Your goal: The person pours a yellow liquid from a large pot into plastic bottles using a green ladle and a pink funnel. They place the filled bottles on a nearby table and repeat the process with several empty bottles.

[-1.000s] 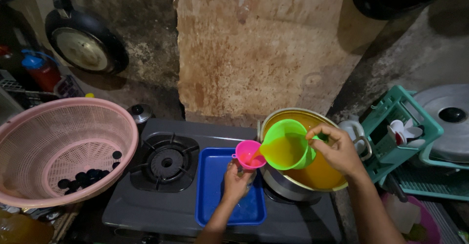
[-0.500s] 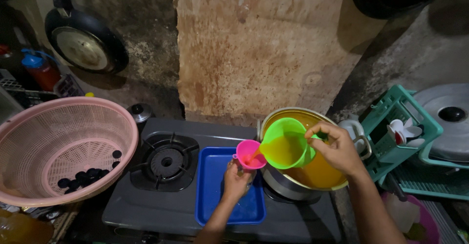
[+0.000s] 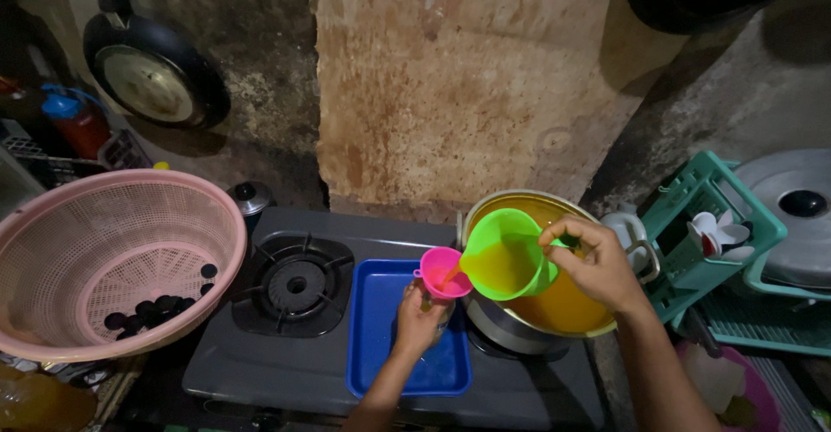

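Note:
My right hand grips the handle of a green plastic jug filled with orange liquid and tilts it to the left. The jug's spout is over a pink funnel, and a thin stream runs into it. My left hand is wrapped around something under the funnel, which is hidden by my fingers. Both are above a blue tray lying on the grey gas stove. Behind the jug stands a metal pot of orange liquid.
A big pink basket with several dark round things sits left of the stove burner. A frying pan hangs on the wall. Teal racks with white cups and a metal lid stand at right.

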